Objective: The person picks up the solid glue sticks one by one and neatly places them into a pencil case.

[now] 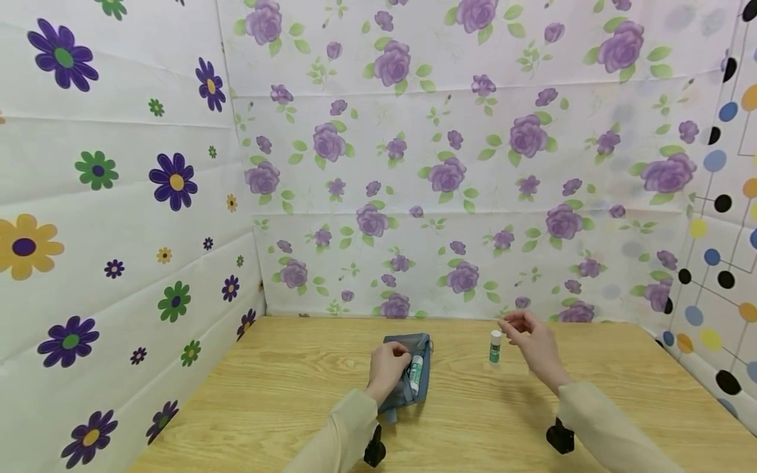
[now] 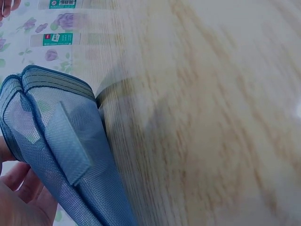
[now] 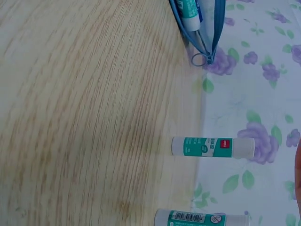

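Clearly, in the head view, the left hand has its fingers bent, gripping a blue mesh zip pouch, with a green-and-white glue stick inside, just right of them. The right hand holds nothing, fingers loosely bent, just right of an upright capped glue stick. From the left wrist, fingers lie behind the pouch. From the right wrist, another glue stick stands near the upright one, caps toward the finger.
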`<state>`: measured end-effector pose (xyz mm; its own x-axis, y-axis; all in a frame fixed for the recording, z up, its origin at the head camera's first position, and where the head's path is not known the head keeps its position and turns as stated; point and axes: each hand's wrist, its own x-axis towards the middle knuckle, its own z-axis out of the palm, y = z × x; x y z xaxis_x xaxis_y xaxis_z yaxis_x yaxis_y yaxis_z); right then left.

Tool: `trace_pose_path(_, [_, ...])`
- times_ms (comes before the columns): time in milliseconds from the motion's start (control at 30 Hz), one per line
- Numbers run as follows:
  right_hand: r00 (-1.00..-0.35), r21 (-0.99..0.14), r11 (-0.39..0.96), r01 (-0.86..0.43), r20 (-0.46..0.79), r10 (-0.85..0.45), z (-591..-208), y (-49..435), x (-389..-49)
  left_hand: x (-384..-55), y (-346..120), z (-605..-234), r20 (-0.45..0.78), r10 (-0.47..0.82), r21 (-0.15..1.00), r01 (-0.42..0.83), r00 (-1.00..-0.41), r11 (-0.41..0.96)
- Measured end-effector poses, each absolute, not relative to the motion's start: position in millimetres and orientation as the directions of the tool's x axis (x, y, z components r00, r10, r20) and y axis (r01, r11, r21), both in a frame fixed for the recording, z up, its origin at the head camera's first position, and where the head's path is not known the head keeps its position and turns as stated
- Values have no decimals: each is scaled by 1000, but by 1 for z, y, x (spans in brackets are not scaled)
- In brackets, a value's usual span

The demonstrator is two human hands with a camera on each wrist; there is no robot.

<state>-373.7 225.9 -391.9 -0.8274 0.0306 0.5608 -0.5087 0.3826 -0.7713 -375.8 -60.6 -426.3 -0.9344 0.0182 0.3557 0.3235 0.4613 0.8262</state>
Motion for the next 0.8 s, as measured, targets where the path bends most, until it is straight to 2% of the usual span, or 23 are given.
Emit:
trace_pose_path(200, [-759,-711,442,-546,644,96,-390,232,-370,-376,-60,-426,362,11,823,325,-932,466])
trace_pose_path(400, [-700,-692,426,-583,694,169,-389,242,-369,-374,-61,-426,355,11,825,319,-935,467])
trace_pose_path(600, [-741,-728,514,-454,629,235,-392,254,-371,-373,-61,-425,347,10,830,311,-938,464])
trace_pose_path(800, [-768,-740,535,-407,594,238,-399,263,-374,-375,-61,-426,359,9,821,320,-933,473])
